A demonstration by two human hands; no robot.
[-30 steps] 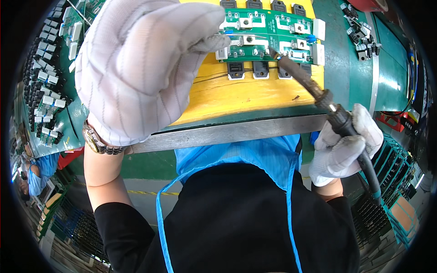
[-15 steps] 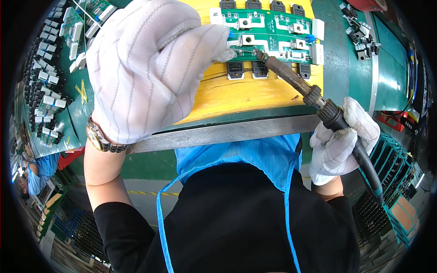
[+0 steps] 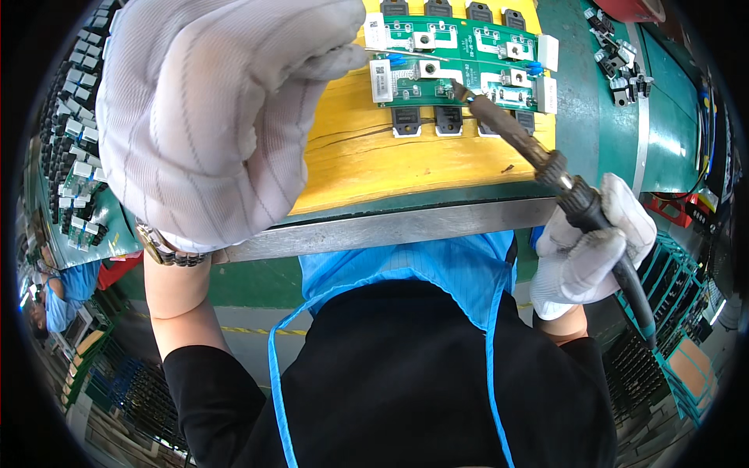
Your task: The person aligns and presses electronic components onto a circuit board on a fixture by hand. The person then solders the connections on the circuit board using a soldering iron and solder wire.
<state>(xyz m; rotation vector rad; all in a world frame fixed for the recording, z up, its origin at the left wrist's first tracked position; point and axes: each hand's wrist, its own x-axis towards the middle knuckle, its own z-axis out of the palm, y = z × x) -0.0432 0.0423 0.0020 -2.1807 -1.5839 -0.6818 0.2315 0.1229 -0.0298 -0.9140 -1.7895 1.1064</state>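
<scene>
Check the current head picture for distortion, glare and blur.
Head view: fisheye distortion curves the silver metal strip at right; head view: pale glare on the glossy green tabletop; head view: the dark, slender soldering iron looks fairly sharp.

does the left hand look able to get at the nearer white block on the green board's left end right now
Probably yes: the left hand is close to the white block with nothing visible between, and the soldering iron lies to the right, though the fingers already pinch a thin wire.
</scene>
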